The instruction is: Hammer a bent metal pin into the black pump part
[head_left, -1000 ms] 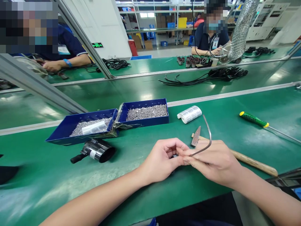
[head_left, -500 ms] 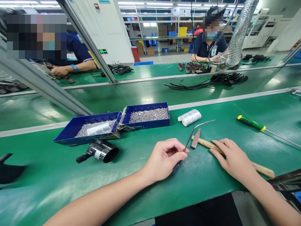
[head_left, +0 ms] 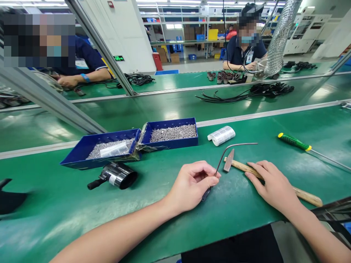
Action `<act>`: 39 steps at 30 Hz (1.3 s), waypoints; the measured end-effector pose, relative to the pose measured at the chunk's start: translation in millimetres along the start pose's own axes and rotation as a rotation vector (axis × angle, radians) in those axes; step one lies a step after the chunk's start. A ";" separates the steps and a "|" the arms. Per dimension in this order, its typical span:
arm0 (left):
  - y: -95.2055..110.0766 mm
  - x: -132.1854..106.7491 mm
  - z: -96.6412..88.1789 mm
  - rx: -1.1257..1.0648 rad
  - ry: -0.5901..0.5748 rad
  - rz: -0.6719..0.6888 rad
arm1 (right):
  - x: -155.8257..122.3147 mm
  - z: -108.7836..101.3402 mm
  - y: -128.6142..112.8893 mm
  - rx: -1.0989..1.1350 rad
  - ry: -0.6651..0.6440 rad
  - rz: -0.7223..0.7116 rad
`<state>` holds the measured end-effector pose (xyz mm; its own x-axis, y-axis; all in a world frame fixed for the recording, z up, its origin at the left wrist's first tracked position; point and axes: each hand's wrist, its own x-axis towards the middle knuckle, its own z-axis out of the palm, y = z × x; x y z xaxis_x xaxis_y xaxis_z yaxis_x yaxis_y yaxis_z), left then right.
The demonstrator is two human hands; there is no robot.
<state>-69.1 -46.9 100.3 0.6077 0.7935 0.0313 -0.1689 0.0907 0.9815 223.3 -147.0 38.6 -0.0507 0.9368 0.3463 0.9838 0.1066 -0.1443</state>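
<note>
Left hand: the left hand is curled, its fingertips pinched on the lower end of a bent metal rod, low over the desk.
Bent rod: it rises from the pinch, curves, then runs level toward the right, passing above the hammer's head.
Right hand: the right hand lies flat and loosely spread, fingers resting on the wooden handle of the hammer, not closed around it.
Hammer: lying on the desk, head between the two hands, handle running right under the palm.
Near left hand: a black cylindrical part lies to the left.
Farther out: a white roll, a green-handled screwdriver, and two blue trays of screws.
</note>
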 end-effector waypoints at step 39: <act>-9.9 -2.9 3.2 0.091 -0.031 0.023 | 50.0 -186.8 -66.2 0.032 0.238 -0.219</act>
<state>-66.7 -52.0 91.1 0.6284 0.7757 0.0588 -0.1131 0.0162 0.9935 187.8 -169.5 238.6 -0.2152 0.7865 0.5789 0.9478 0.3111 -0.0703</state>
